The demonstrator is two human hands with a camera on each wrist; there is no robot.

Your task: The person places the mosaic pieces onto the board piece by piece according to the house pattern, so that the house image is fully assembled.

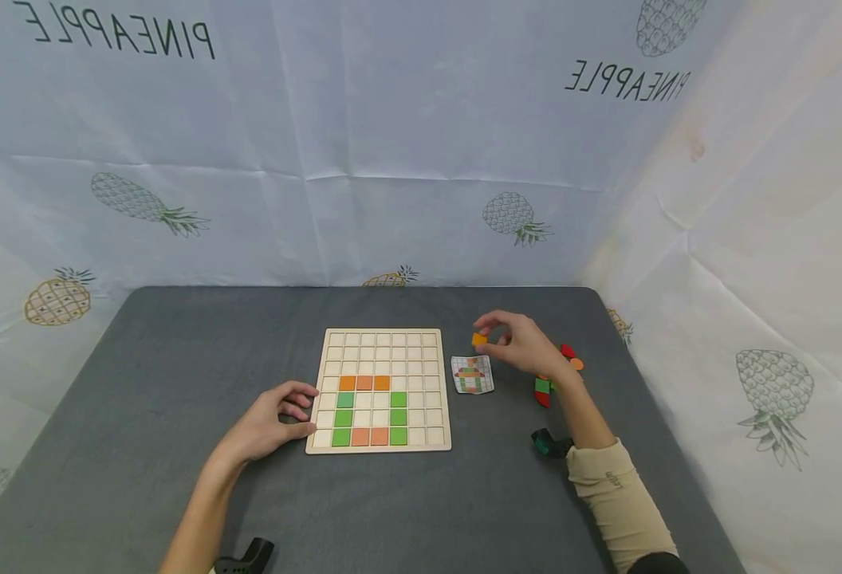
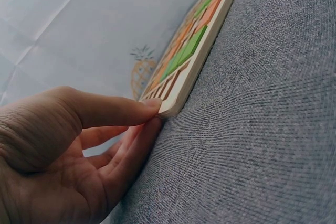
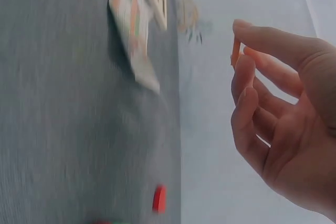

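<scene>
A square wooden grid board (image 1: 421,351) lies on the dark table. Orange, salmon and green square tiles fill some of its lower cells, in the outline of a box. At the board's left edge is my left hand (image 1: 277,414); its thumb (image 2: 149,106) and fingers pinch the near-left corner in the left wrist view. Above the table, to the right of the board, my right hand (image 1: 525,347) holds a small orange tile (image 1: 478,340) between thumb and fingertips. Just below that tile in the head view is a creased paper card (image 1: 473,383) printed with a coloured grid pattern.
Loose pieces lie under and beyond the right wrist: a green square (image 1: 542,386), a red piece (image 1: 568,351) and an orange round one (image 1: 576,364), some hidden by the forearm. Pineapple-print cloth (image 1: 407,223) hangs behind the grey table (image 1: 392,510).
</scene>
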